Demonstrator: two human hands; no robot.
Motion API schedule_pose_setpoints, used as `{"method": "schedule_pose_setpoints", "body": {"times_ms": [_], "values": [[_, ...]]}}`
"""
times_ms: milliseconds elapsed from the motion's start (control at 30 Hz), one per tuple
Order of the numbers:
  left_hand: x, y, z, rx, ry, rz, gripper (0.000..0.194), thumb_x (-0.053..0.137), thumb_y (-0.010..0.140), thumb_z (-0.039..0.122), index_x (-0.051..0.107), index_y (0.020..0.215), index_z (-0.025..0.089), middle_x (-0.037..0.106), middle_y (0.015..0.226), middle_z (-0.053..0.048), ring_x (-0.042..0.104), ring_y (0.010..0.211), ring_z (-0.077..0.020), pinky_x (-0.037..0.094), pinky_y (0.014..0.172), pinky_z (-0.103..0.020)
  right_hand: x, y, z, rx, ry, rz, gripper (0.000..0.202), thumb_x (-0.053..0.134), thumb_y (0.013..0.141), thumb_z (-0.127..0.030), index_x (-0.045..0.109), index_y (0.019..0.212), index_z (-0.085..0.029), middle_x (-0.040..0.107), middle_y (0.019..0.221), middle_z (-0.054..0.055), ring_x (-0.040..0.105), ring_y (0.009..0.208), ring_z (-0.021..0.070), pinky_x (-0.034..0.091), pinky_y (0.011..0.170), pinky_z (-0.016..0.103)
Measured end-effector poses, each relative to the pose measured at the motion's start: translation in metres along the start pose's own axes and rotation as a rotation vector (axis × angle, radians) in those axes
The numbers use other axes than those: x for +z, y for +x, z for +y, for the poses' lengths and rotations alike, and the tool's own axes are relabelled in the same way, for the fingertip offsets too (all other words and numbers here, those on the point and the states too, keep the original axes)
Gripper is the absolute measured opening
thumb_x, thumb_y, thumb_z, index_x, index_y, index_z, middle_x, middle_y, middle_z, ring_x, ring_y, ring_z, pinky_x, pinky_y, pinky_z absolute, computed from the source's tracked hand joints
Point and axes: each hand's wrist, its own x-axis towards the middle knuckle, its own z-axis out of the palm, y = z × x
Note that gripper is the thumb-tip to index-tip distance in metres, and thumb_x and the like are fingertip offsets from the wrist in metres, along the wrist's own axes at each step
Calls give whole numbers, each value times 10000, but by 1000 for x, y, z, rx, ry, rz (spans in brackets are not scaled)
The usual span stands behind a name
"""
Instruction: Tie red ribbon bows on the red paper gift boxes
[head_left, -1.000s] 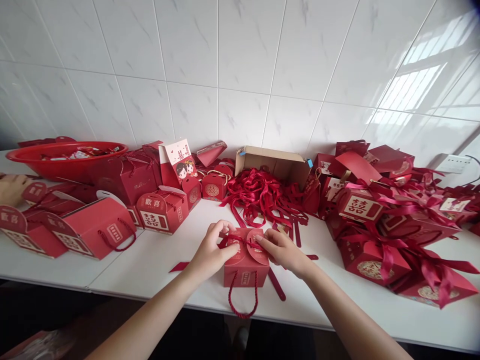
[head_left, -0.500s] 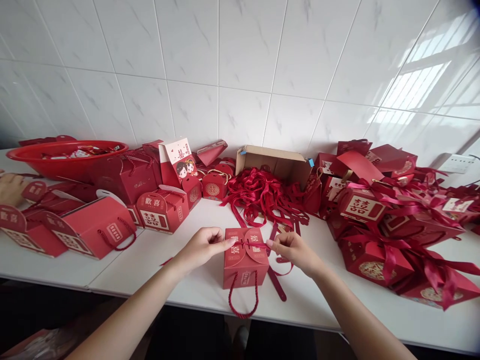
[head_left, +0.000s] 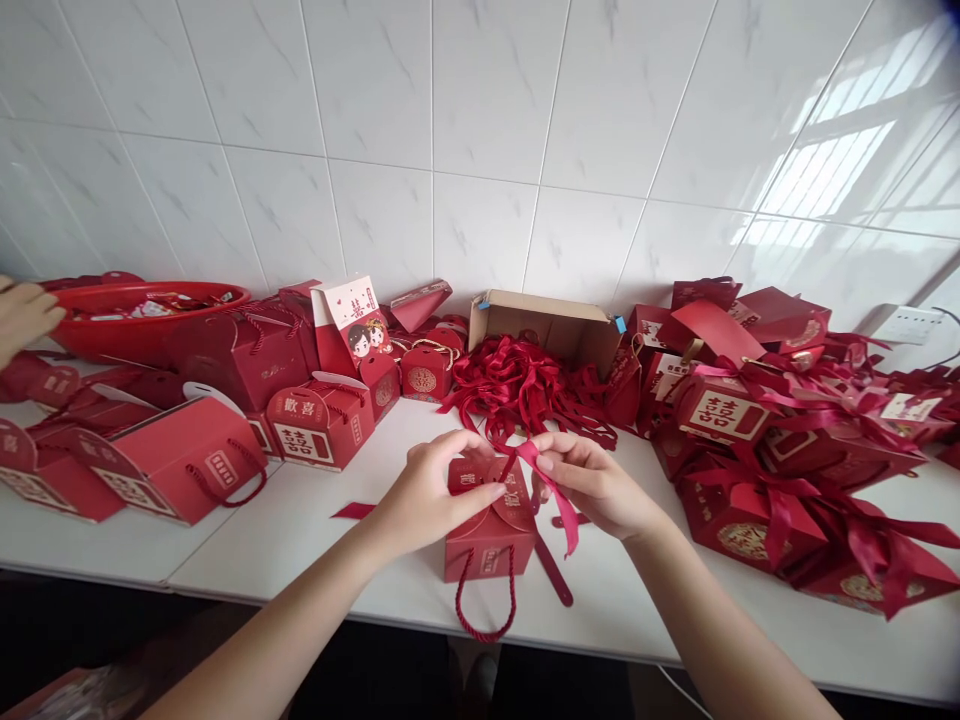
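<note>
Fingers of the nearer right hand [head_left: 600, 485] pinch the ribbon [head_left: 568, 517] slanting toward the frame's lower right, the left hand's [head_left: 435, 497] grip above the box [head_left: 491, 530] unclear

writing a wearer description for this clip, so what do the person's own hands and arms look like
The left hand and right hand are ungloved, with no ring showing. The left forearm and right forearm show no sleeve, watch or bracelet.
</note>
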Motion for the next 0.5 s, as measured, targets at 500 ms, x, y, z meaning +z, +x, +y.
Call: {"method": "schedule_pose_setpoints", "body": {"times_ms": [500], "values": [[4, 5, -1, 215, 216, 324, 186, 541, 893, 280, 581, 736, 190, 664, 742, -6, 630, 757, -172, 413, 797, -346, 19, 8, 9, -54, -529, 45, 325, 585, 873, -435, 702, 1030, -175, 666, 847, 33, 565, 733, 145, 442, 672, 273]]}}
